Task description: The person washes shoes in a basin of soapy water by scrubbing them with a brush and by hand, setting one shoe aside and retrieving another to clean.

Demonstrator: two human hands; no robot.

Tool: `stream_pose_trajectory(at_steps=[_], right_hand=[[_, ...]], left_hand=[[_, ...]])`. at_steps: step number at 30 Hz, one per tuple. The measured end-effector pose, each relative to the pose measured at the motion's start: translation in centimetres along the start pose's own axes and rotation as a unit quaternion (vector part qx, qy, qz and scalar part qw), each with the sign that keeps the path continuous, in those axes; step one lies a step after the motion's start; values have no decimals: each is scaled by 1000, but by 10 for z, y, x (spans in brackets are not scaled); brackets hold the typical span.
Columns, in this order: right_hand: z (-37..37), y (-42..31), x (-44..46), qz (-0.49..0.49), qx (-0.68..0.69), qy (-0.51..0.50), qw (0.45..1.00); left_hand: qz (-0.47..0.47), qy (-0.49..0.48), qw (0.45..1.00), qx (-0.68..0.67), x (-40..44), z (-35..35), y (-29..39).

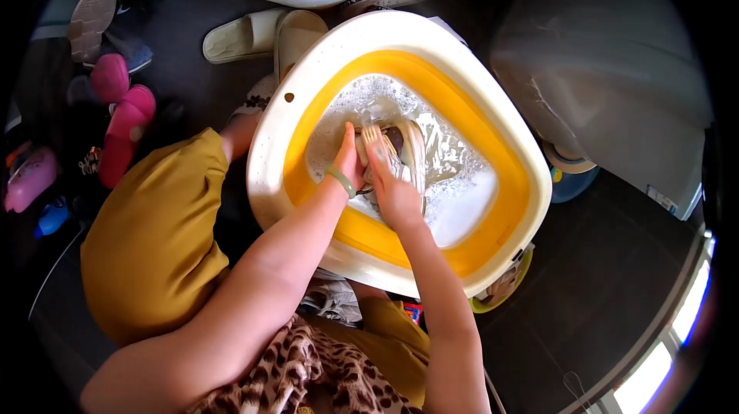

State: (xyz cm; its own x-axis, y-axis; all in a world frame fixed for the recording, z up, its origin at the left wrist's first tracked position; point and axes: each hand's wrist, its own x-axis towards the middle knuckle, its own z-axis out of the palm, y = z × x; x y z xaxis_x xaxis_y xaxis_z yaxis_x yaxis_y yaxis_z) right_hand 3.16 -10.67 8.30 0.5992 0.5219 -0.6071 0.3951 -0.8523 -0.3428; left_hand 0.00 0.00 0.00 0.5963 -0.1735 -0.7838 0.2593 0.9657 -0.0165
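A wet, pale shoe (413, 154) with a dark opening stands in soapy water (454, 175) inside a white and yellow basin (496, 133). My left hand (350, 161) grips the shoe's left side, its thumb pointing up and a green bangle on the wrist. Pressed against the shoe from above is my right hand (394, 187). Its fingers lie close together along the shoe's upper, and whatever is under them, if anything, is hidden. White foam floats round the shoe and along the basin's inner wall.
Beige slippers (239, 35) lie behind the basin, and pink clogs (127, 129) are on the dark floor at left. A large grey object (608, 83) stands close at right. Below the basin's right rim sits a yellow-green container (504, 291). My knee (154, 237) is beside the basin.
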Motion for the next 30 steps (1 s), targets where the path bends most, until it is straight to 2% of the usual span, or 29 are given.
stream_pose_trajectory(at_steps=[1, 3, 5, 7, 9, 10, 11, 13, 14, 15, 16, 17, 18, 21, 23, 24, 25, 26, 28, 30], right_hand=[[3, 9, -27, -11, 23, 14, 1000], [14, 14, -72, -4, 24, -22, 999], [-5, 39, -93, 13, -7, -23, 1000], [-20, 58, -92, 37, -36, -13, 999], [-36, 69, -70, 89, 208, 111, 968], [-37, 90, -57, 111, 254, 142, 950], [-30, 117, -42, 133, 208, 152, 957], [-17, 146, -14, 126, 171, 173, 962], [-8, 152, -1, 158, 209, 184, 947], [5, 160, 11, 189, 246, 195, 930], [18, 147, 22, 160, 261, 220, 926], [27, 139, 18, 199, 244, 162, 935], [46, 144, 16, 130, 191, 176, 957], [56, 171, -3, 96, 119, 117, 981], [32, 171, -6, 205, 150, 37, 967], [31, 167, -1, 234, 159, 88, 955], [48, 175, 8, 231, 163, 88, 955], [74, 185, 17, 123, 83, 169, 974], [92, 165, 16, 134, 36, 115, 984], [110, 171, 21, 181, 185, 129, 957]], left_hand=[[-8, 15, 999, -28, -2, 0, -1], [-13, 43, 998, -48, -12, -11, 6], [-24, -6, 999, -31, -1, -6, 0], [-31, 1, 999, -23, -3, -3, 3], [1, -15, 1000, -11, -2, -2, 6], [0, -19, 1000, -22, -5, 2, 7], [-2, -15, 1000, -21, -4, 0, 3], [9, -62, 997, 53, 7, -2, -4], [15, -5, 997, 78, 16, -9, -8], [46, 61, 979, 188, 11, -1, -9], [51, 36, 977, 204, 7, 4, -7], [52, 11, 974, 218, 5, 9, -5], [49, 13, 974, 220, 1, 11, -2], [18, -15, 983, 182, -9, 3, 1], [33, 10, 986, 165, -15, -3, 6], [39, 11, 985, 170, -22, -1, 11], [42, 13, 984, 173, -26, 3, 16], [38, 21, 982, 181, -29, 7, 20], [43, 26, 981, 187, -19, -2, 18], [54, 28, 980, 191, -13, -7, 17]])
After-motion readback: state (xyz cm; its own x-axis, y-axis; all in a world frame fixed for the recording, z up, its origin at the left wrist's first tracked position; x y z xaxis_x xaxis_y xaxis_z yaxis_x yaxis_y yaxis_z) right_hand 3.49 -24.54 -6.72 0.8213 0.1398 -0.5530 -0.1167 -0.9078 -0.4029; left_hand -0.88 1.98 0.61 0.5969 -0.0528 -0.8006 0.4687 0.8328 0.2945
